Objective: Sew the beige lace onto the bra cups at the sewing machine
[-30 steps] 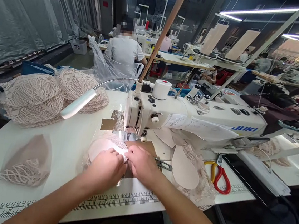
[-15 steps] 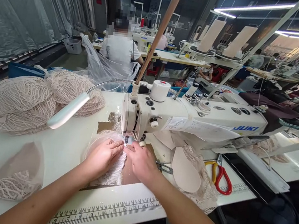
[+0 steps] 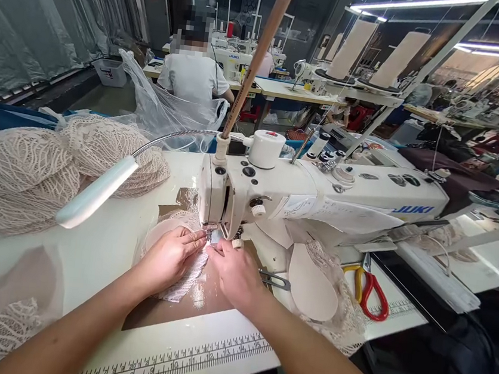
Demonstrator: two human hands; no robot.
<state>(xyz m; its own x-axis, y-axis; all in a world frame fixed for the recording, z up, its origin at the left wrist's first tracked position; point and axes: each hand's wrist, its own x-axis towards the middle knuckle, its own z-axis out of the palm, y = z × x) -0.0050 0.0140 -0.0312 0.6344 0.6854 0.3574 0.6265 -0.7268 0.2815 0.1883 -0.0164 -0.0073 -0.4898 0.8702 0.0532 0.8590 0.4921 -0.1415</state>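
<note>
A white sewing machine [image 3: 272, 183] marked JUKI stands over the work area. Under its needle lies a piece of pale lace fabric [image 3: 185, 277], its lower edge spread over a brown sheet [image 3: 209, 302]. From the left, my left hand [image 3: 171, 259] pinches the lace, fingers together and tips close to the presser foot [image 3: 210, 235]. My right hand [image 3: 237, 274] grips the fabric's edge just right of the needle, fingers closed and curled. The fingertips of both hands nearly meet, and they hide part of the fabric.
Stacked lace cups [image 3: 17, 172] and a lamp [image 3: 98, 191] are at left, with a lace piece [image 3: 11, 304] nearer. Beige cups [image 3: 313, 284] and red-and-yellow-handled scissors [image 3: 374, 297] lie at right. A ruler strip [image 3: 179, 362] runs along the front. A person [image 3: 190, 75] sits ahead.
The lace has advanced toward the needle, with less of it hanging toward the front and more brown sheet showing. Both hands stay at the needle. The camera view has shifted slightly.
</note>
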